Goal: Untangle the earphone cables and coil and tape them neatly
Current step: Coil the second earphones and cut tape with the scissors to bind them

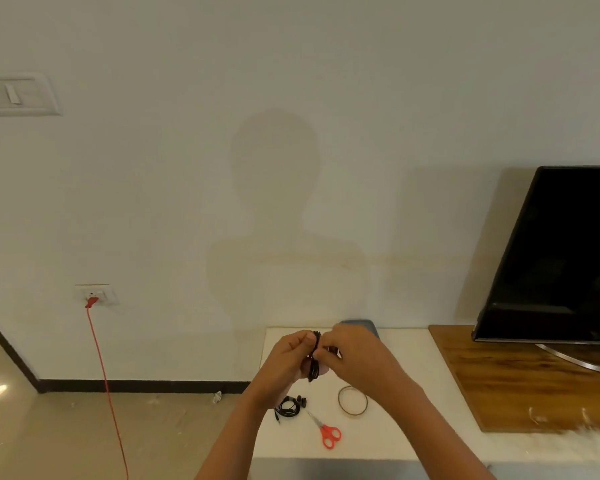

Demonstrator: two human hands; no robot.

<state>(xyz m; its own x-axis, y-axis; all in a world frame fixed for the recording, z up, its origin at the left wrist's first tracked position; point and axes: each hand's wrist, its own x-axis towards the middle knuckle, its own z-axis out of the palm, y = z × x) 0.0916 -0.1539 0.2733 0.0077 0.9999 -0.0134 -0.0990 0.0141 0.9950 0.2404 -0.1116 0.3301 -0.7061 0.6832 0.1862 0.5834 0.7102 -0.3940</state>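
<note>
Above the white counter (413,427), you hold a black earphone coil (314,365) up between both hands, well clear of the surface. Your left hand (286,358) has its fingers curled round the coil's left side, and your right hand (355,355) pinches it from the right with thumb and fingertips closed together. Whether a strip of tape sits in that pinch is too small to tell. A second coiled earphone (289,407) lies on the counter below your left wrist, with the red scissors (329,434) near it and the tape roll (352,400) to its right. The likely trouble is the loops springing apart if either grip slackens before the tape goes fully round. Tape may also fold onto itself or stick to your fingers. Your left forearm hangs close over the finished coil near the counter's left edge, so a careless drop could sweep it off.
</note>
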